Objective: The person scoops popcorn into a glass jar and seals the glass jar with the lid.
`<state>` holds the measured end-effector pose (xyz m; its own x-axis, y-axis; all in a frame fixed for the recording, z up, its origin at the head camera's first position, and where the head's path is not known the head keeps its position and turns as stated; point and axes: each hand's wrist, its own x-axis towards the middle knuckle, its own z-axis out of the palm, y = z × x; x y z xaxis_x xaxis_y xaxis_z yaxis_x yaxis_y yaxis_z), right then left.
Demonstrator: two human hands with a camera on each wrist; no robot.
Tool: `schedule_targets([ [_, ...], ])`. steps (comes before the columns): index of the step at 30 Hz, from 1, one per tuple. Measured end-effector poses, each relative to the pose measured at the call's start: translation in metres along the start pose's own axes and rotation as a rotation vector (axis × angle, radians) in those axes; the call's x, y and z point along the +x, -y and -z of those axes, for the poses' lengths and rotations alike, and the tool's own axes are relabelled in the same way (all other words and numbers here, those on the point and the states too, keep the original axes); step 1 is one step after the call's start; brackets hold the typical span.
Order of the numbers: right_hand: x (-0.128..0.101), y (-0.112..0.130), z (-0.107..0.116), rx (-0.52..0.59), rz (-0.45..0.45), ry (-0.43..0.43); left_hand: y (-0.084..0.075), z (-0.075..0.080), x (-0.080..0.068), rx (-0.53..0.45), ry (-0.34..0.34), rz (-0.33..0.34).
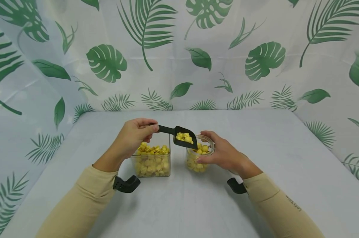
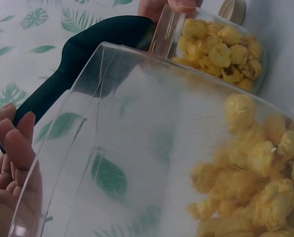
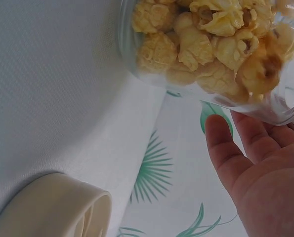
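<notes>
My left hand [image 1: 134, 137] pinches the handle of a black scoop [image 1: 185, 128] above a clear square container [image 1: 151, 165] part filled with yellow popcorn. Several pieces of popcorn [image 1: 184, 137] lie in the scoop, whose tip reaches over the rim of a round glass jar [image 1: 189, 158]. Fingers and thumb of my right hand [image 1: 225, 152] curl round the jar near its mouth and hold it. Popcorn [image 3: 211, 49] fills much of the jar. In the left wrist view the container's clear wall [image 2: 137, 148] stands in front of part of the scoop.
A cream-coloured round lid [image 3: 53, 210] lies on the white table [image 1: 179, 205] beside the jar, mostly hidden behind my right wrist in the head view. A leaf-printed cloth [image 1: 167, 72] hangs behind the table and along its sides.
</notes>
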<state>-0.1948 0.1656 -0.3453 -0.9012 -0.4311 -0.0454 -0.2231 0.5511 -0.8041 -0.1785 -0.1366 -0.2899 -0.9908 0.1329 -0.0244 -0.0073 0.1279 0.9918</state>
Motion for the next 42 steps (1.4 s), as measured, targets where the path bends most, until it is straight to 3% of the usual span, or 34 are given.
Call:
schedule_targets([
  [13,-0.0002,-0.0010,-0.0004,-0.032,-0.002,-0.003,-0.0020,-0.0017,0.0026,0.076,0.006,-0.002],
  [32,-0.0024,-0.0021,0.0019,0.033,0.016,0.015,-0.0054,-0.0036,0.0005,0.063,0.007,-0.033],
  [42,-0.0027,-0.0019,0.0010,0.013,-0.004,0.013,0.0001,-0.0014,0.0006,0.072,-0.009,-0.020],
])
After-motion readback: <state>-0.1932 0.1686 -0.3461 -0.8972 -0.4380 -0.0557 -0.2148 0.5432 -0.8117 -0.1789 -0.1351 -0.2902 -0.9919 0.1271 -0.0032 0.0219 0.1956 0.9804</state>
